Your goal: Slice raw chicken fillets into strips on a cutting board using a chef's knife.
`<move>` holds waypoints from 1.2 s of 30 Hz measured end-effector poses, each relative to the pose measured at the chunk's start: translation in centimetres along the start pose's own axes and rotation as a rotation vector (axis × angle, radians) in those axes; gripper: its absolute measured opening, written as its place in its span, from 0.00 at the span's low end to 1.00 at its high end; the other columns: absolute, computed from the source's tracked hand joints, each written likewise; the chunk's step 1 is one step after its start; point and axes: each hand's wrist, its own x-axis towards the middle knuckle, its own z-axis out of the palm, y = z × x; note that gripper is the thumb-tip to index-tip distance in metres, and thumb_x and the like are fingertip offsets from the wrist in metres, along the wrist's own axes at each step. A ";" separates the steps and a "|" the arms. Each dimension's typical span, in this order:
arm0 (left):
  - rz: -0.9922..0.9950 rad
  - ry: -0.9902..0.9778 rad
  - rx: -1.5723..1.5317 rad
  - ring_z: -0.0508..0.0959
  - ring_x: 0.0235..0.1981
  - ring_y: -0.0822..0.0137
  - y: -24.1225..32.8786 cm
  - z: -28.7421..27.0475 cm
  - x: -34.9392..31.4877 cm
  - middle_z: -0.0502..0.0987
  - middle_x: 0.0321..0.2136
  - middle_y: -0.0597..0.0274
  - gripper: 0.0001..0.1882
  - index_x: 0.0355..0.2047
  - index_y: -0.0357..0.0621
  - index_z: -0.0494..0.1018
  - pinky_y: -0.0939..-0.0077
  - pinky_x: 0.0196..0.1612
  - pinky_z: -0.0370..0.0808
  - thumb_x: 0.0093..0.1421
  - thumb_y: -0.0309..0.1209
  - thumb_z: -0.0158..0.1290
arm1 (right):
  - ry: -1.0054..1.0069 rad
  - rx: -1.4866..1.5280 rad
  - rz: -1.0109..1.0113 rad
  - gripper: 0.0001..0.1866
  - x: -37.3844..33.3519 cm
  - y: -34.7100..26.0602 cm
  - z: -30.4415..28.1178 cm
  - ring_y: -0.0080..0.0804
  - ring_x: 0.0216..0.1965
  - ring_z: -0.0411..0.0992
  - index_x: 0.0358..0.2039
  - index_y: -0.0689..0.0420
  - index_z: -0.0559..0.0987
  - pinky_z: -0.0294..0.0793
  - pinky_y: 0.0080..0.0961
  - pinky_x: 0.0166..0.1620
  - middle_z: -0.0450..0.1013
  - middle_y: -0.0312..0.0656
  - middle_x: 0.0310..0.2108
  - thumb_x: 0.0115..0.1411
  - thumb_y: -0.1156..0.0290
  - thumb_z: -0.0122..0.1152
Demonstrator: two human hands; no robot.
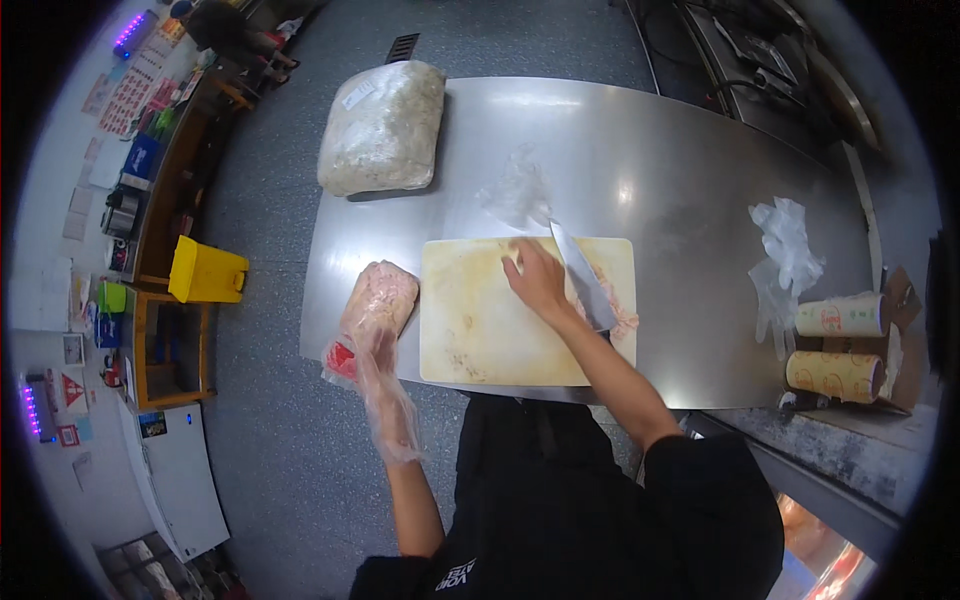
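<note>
My left hand, in a loose clear plastic glove, grips the near end of a clear-wrapped pack of pale pink meat left of the cutting board. A red patch shows on the pack beside that hand. Bare and with nothing in it, my right hand is over the far middle of the stained white cutting board, thumb apart from the fingers. A wide-bladed knife lies along the board's right part; my forearm hides some of its handle end. Pinkish meat scraps lie right of the blade.
Crumpled clear plastic lies beyond the board on the steel table. A big plastic-wrapped bundle stands far left. At right are clear plastic gloves and two rolls. A yellow bin stands on the floor; someone is farther off.
</note>
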 end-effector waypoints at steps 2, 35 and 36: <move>-0.003 0.055 0.051 0.65 0.61 0.60 0.0 -1.4 -1.9 0.68 0.56 0.51 0.30 0.57 0.34 0.66 0.66 0.66 0.55 0.69 0.50 0.39 | 0.081 -0.059 -0.083 0.10 4.5 1.0 2.1 0.46 0.32 0.74 0.36 0.58 0.76 0.73 0.40 0.36 0.73 0.46 0.31 0.57 0.66 0.59; 0.368 -0.828 0.635 0.80 0.29 0.66 0.4 15.2 -3.9 0.80 0.29 0.53 0.08 0.33 0.35 0.79 0.73 0.34 0.76 0.54 0.26 0.60 | -0.144 1.964 0.689 0.23 -5.8 0.3 -9.3 0.42 0.63 0.59 0.58 0.63 0.65 0.59 0.42 0.65 0.63 0.47 0.59 0.68 0.61 0.42; 0.361 -0.818 0.640 0.80 0.29 0.66 0.2 15.1 -4.1 0.80 0.29 0.53 0.08 0.33 0.35 0.79 0.73 0.34 0.76 0.54 0.26 0.60 | -0.155 1.965 0.700 0.23 -5.9 -0.3 -9.4 0.42 0.63 0.59 0.58 0.63 0.65 0.59 0.42 0.65 0.63 0.47 0.59 0.68 0.61 0.42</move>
